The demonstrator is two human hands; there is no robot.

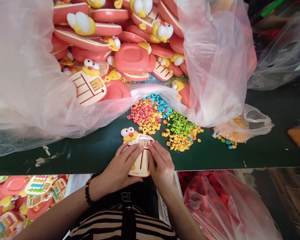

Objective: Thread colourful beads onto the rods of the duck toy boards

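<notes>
A cream toy board (145, 161) with red slots, a coral rim and a yellow bug-eyed character head lies at the table's front edge. My left hand (116, 170) grips its left side, fingers over the face and thumb low at the near edge. A yellow piece shows on the board beside those fingers. My right hand (163, 165) holds the right side, its fingertips bent onto the upper right slots. Whatever lies under those fingertips is hidden. Just beyond the board are heaps of small red pieces (142, 111), blue pieces (158, 103), green pieces (180, 122) and yellow pieces (178, 142).
A big clear plastic bag (215, 66) full of similar toys (133, 56) spreads across the back. On the right sits a small bag (236, 130) of orange-yellow pieces. Boards with coloured pieces (38, 185) lie below left; a pink bag (215, 203) stands below right of the table (90, 158).
</notes>
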